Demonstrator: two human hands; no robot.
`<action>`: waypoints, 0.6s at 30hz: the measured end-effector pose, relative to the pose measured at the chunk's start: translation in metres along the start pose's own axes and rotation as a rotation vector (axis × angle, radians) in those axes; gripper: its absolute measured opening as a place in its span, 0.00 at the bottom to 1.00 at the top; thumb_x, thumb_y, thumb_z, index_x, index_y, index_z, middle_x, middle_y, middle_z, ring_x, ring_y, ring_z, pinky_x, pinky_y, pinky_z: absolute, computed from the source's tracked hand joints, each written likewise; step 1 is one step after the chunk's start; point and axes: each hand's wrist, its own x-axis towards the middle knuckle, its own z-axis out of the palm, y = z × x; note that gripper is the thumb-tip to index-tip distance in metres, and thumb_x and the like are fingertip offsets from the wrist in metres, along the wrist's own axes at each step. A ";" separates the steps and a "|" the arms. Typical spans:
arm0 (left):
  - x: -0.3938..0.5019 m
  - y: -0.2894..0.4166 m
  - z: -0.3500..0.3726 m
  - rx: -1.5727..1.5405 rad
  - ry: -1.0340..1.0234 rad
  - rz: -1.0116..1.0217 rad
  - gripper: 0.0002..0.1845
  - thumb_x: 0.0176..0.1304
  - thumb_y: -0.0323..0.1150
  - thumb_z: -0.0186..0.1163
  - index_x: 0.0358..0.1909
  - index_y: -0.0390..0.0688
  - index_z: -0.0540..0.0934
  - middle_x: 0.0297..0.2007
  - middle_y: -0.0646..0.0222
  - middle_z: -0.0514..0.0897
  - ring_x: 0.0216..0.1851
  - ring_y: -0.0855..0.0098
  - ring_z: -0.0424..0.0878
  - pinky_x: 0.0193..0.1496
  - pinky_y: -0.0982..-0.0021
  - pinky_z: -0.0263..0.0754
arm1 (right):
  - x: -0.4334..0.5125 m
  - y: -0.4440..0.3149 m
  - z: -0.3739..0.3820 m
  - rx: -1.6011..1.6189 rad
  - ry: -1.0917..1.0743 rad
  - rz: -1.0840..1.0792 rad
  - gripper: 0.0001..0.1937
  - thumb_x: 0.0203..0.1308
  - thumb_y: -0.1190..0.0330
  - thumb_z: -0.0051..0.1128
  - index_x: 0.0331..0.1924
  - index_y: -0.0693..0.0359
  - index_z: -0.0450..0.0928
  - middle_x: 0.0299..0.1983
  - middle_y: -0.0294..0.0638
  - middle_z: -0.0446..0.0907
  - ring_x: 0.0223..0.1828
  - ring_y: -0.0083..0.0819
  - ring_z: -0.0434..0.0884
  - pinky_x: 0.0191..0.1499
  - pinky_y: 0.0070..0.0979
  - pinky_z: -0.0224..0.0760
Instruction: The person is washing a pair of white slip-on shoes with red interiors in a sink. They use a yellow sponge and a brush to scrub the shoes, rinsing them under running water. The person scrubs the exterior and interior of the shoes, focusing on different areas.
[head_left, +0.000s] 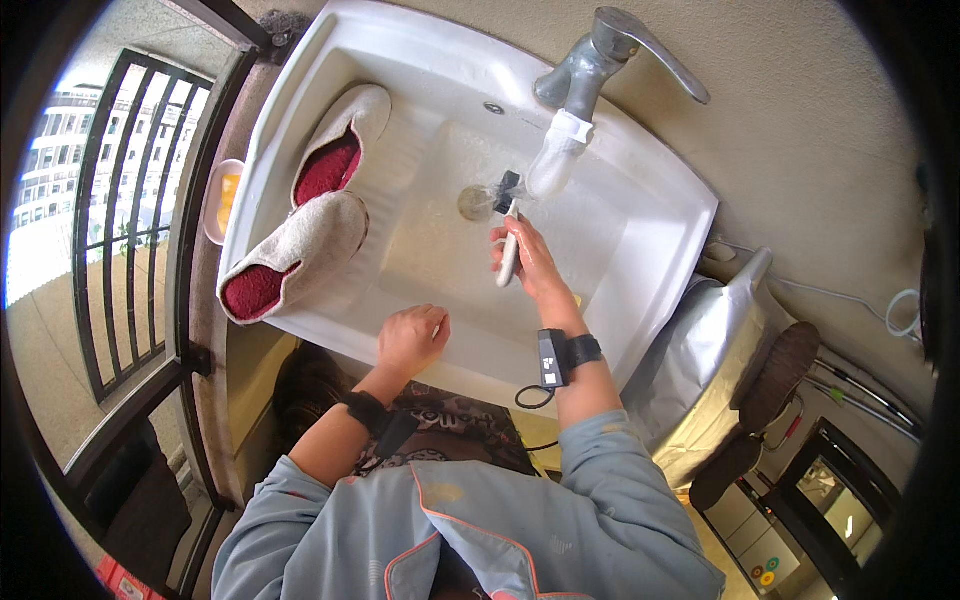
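My right hand (534, 259) grips the pale handle of a brush (509, 251) over the basin of a white ceramic sink (420, 262). Water from the faucet (585, 82), whose spout wears a white cover (556, 154), runs onto the brush's dark head beside the round drain (475, 203). My left hand (412, 337) is loosely curled at the sink's front edge, with nothing visible in it. To the left, two pale grey felt slippers (330, 225) with red linings lie on the ribbed side of the sink, one overlapping the rim.
A soap dish with yellow soap (227, 199) sits by the left rim. Beyond it are a dark window frame and metal bars (124, 225). Right of the sink stands a silver-covered object (697, 345) with dark brown insoles (780, 375) on its far side.
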 end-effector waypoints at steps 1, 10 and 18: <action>0.000 0.000 0.000 0.006 -0.004 -0.004 0.05 0.56 0.33 0.57 0.27 0.45 0.79 0.25 0.67 0.79 0.31 0.61 0.79 0.33 0.60 0.74 | -0.002 0.000 -0.001 0.011 0.016 0.011 0.15 0.62 0.58 0.51 0.49 0.53 0.66 0.25 0.30 0.64 0.19 0.18 0.62 0.20 0.18 0.55; 0.000 0.001 -0.001 0.026 -0.010 0.001 0.05 0.56 0.33 0.57 0.26 0.45 0.78 0.25 0.67 0.79 0.30 0.61 0.79 0.32 0.60 0.74 | -0.002 -0.005 -0.010 0.279 -0.283 0.083 0.20 0.63 0.59 0.40 0.56 0.57 0.67 0.19 0.28 0.59 0.16 0.15 0.57 0.17 0.14 0.49; 0.000 0.000 0.000 0.017 -0.002 0.019 0.05 0.56 0.33 0.56 0.26 0.45 0.78 0.25 0.66 0.79 0.30 0.61 0.79 0.32 0.60 0.74 | 0.001 -0.014 -0.016 0.401 -0.345 -0.024 0.18 0.63 0.58 0.40 0.48 0.60 0.72 0.19 0.29 0.62 0.15 0.17 0.58 0.18 0.17 0.51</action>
